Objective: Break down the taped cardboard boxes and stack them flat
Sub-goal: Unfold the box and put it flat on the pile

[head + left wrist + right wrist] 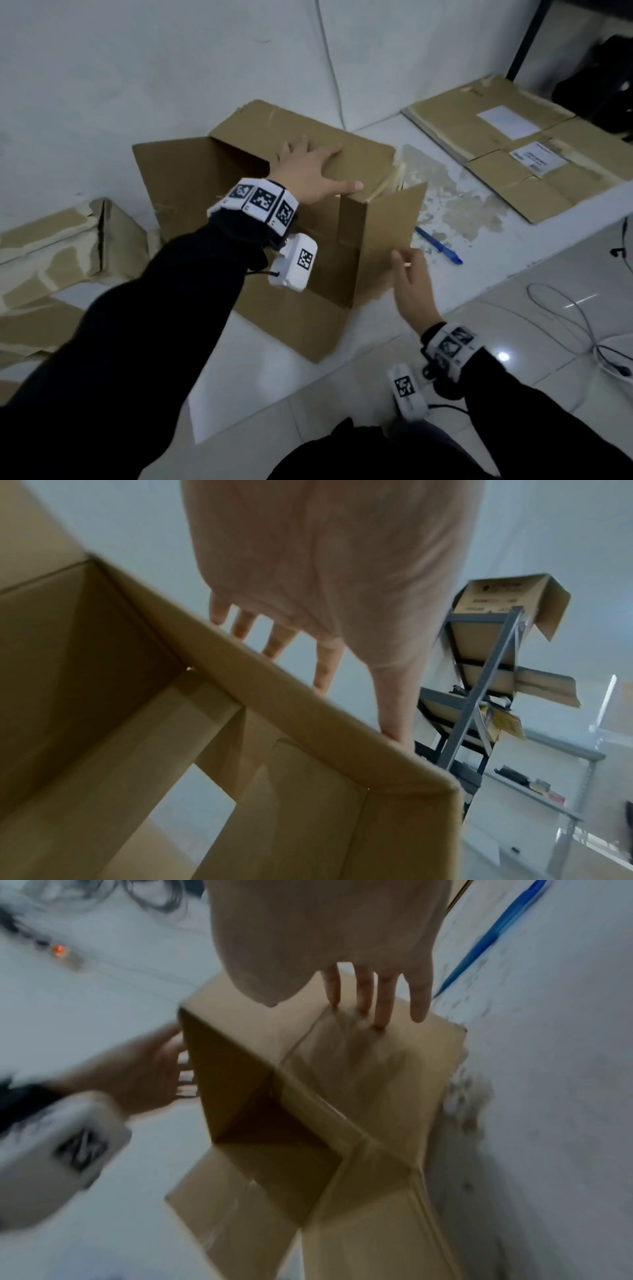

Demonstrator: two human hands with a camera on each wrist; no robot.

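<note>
A brown cardboard box [308,318] lies on its side on the white floor, both ends open, flaps spread out. My left hand [308,168] presses flat on its upper panel with fingers spread; in the left wrist view the left hand [325,588] rests its fingertips along the panel's edge above the box [308,723] interior. My right hand [409,274] touches the upright side flap near its lower edge. From the right wrist, the right hand [342,934] lays straight fingers on the box [377,1083]; the left hand [143,1069] shows at the far side.
Flattened boxes [513,150] lie stacked at the right by the wall. Taped boxes [51,257] sit at the left. A blue pen [438,245] lies beside the flap. Cables [582,322] trail at the right. A metal shelf [479,683] stands beyond.
</note>
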